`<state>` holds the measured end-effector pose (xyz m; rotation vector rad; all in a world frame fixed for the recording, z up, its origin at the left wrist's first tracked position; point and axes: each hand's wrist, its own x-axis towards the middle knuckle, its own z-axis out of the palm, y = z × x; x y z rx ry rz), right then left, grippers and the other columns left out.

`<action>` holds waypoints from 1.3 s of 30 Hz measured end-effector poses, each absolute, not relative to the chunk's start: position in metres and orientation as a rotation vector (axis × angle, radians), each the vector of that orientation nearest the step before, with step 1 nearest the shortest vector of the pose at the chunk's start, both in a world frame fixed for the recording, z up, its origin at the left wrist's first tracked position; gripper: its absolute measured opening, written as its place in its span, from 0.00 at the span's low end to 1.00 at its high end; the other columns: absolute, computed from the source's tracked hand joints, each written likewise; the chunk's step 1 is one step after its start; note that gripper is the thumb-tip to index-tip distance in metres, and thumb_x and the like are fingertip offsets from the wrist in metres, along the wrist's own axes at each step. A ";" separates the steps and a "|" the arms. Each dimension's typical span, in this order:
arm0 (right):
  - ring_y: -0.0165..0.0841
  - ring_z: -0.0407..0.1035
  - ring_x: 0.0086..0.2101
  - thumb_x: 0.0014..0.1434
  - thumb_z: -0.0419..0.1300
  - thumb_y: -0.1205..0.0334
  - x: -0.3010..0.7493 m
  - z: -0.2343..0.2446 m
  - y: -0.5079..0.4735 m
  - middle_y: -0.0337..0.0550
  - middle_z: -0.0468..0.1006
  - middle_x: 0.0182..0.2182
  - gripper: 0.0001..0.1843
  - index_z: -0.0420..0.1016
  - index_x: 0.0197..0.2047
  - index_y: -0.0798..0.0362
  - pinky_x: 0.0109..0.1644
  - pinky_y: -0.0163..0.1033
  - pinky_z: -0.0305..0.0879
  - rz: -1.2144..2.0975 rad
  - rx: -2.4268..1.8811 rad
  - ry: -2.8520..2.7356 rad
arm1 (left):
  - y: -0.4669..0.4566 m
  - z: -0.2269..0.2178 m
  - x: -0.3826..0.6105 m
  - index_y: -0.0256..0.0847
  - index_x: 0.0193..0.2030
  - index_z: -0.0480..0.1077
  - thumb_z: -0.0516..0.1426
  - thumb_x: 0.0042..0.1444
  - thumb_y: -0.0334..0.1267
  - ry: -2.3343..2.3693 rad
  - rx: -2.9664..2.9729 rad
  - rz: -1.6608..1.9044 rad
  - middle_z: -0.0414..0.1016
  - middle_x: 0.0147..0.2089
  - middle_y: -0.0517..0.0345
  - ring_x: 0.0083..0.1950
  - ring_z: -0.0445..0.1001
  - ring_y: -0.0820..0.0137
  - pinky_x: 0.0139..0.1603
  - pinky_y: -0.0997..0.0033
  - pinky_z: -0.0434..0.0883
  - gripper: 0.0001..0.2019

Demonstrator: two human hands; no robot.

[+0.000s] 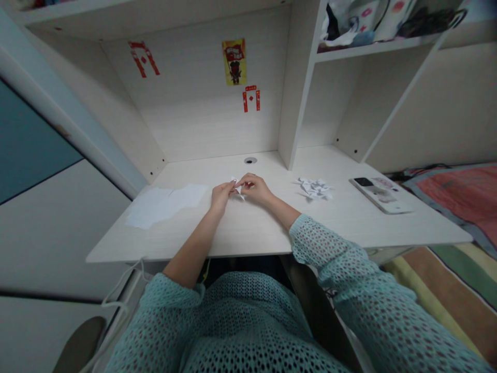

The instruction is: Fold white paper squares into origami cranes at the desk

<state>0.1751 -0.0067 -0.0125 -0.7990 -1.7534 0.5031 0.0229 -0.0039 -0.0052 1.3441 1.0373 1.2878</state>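
Observation:
Both my hands meet over the middle of the white desk (252, 233). Between them is a small piece of folded white paper (238, 191), with pointed bits sticking out below the fingers. My left hand (222, 196) pinches it from the left, and my right hand (254, 187) has its fingertips closed on it from the right. The fingers hide much of its shape. Flat white paper sheets (165, 204) lie overlapping to the left of my left hand. A small heap of folded white paper pieces (315, 188) rests to the right of my right hand.
A phone (380, 195) lies on the desk at the right. Behind the hands is a round cable hole (250, 160). An upright divider (301, 88) rises from the desk's back. A white cable (116, 303) hangs off the front left edge. A striped bed cover (454, 290) is at the right.

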 end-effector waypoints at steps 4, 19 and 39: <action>0.27 0.63 0.29 0.47 0.61 0.71 0.175 -0.011 -0.010 0.39 0.71 0.29 0.09 0.78 0.33 0.51 0.33 0.34 0.60 0.460 -0.815 -1.771 | -0.006 -0.003 0.023 0.35 0.25 0.74 0.60 0.43 0.52 1.055 1.368 1.268 0.71 0.22 0.56 0.26 0.67 0.73 0.27 0.73 0.59 0.18; 0.29 0.64 0.30 0.49 0.64 0.57 0.172 -0.017 -0.006 0.39 0.71 0.27 0.07 0.78 0.31 0.52 0.33 0.35 0.58 0.581 -0.842 -1.687 | -0.002 -0.010 0.022 0.36 0.26 0.75 0.58 0.46 0.53 1.134 1.431 1.239 0.74 0.25 0.55 0.26 0.65 0.73 0.27 0.74 0.58 0.19; 0.32 0.71 0.28 0.40 0.68 0.53 0.181 -0.020 0.003 0.43 0.79 0.27 0.13 0.79 0.26 0.53 0.35 0.37 0.64 0.954 -0.853 -1.545 | -0.006 -0.001 0.022 0.38 0.23 0.74 0.56 0.49 0.50 1.199 1.669 1.289 0.73 0.24 0.57 0.31 0.70 0.69 0.35 0.73 0.63 0.17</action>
